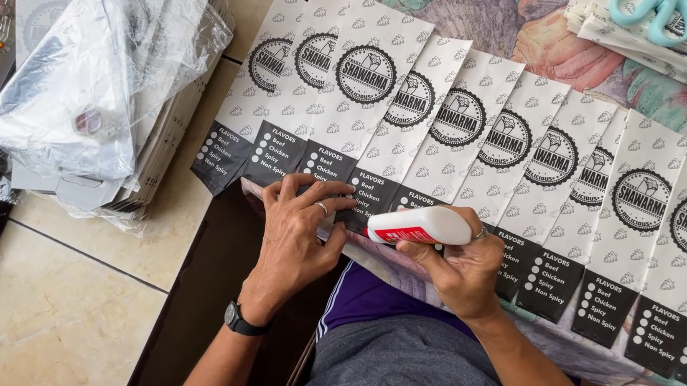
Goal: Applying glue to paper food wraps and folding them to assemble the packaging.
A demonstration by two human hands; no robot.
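I sit at a table under a flowered cloth (495, 19), tiled floor (55, 308) at nine o'clock. My right hand (458, 267) is wrapped around a white glue bottle (420, 224) with a red label, its tip pointing toward nine o'clock at the dark bottom edge of one paper sleeve (363, 207); my left hand (298, 231) lies spread flat, fingertips (344, 188) pressing that edge down, gripping nothing. Outward, the row of overlapped sleeves (531, 161) fans from ten o'clock to three o'clock, a finished stack (677, 45) with blue scissors (659, 12) at one o'clock, and a plastic-wrapped bundle of flat sheets (85, 84) at ten o'clock on the floor. I judge the risks so: squeeze too hard and glue spills onto the neighbouring sleeve, sticking two together; lift my left fingers early and the overlapped row slides; the near edges overhang my lap and could sag or drop.
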